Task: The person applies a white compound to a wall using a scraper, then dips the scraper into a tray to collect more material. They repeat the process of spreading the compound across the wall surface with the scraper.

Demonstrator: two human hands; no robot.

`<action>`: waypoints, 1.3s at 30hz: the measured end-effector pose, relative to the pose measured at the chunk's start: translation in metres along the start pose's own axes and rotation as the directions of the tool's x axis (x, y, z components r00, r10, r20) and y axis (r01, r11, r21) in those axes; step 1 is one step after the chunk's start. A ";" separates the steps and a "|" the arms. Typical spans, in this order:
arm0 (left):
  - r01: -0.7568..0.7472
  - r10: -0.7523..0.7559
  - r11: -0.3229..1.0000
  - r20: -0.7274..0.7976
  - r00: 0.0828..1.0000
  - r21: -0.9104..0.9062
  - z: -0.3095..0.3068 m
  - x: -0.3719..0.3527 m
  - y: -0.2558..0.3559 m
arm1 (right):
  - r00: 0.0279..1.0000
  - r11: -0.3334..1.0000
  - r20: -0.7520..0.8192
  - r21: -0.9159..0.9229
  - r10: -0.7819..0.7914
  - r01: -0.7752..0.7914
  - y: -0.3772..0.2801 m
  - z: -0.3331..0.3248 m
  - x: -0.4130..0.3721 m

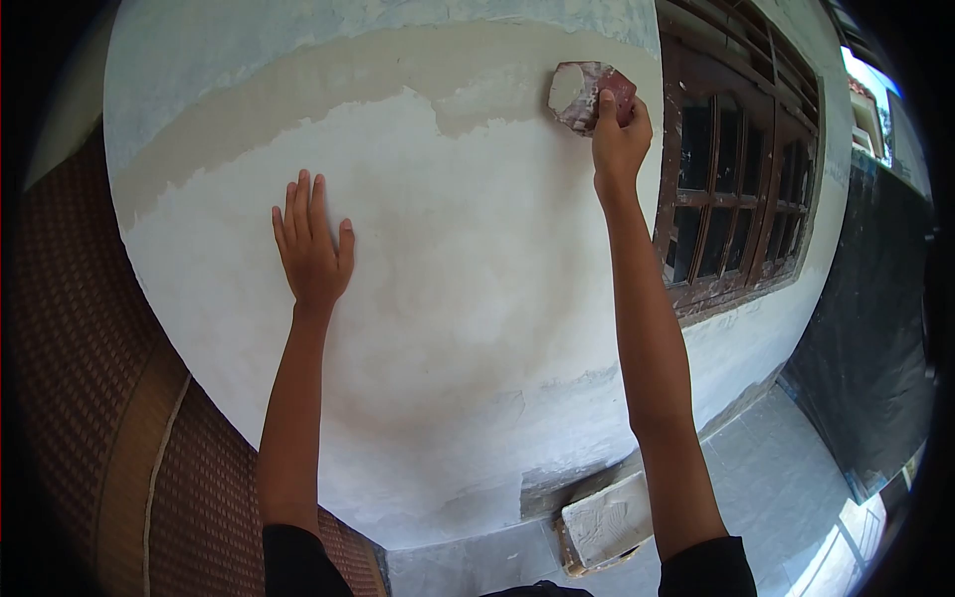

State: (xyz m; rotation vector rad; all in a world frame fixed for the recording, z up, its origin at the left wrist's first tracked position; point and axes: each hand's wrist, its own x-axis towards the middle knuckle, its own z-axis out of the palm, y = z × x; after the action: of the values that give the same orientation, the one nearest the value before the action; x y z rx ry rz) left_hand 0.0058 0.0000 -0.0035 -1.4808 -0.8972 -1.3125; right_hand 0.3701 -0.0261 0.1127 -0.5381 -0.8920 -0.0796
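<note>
A white wall [448, 269] fills the middle of the view, with a damp-looking beige band curving across its upper part. High on the right, my right hand [622, 139] grips a reddish, paste-smeared flat scraper [589, 97] by its right side, thumb on its face. The scraper is at the wall, on the right end of the beige band. My left hand [313, 244] has its fingers spread against the wall at the left, below the band, and holds nothing.
A brown wooden window [736, 189] with glass panes is right of my right arm. A tray of white paste [609, 519] stands on the grey floor [746, 478] below. Woven brown panels [75, 328] line the left; a dark sheet [865, 328] hangs at the right.
</note>
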 end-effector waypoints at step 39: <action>0.100 -0.059 0.946 0.141 0.988 -0.307 -0.009 -0.041 0.100 | 0.855 0.797 0.124 0.316 0.503 -0.515 0.042 -0.137 -0.061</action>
State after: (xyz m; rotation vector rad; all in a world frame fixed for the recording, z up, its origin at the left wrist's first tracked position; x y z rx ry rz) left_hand 0.0904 -0.0357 -0.0614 -1.8103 -0.8676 -1.4836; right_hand 0.4419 -0.0647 -0.0196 -0.4394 -0.7452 0.5734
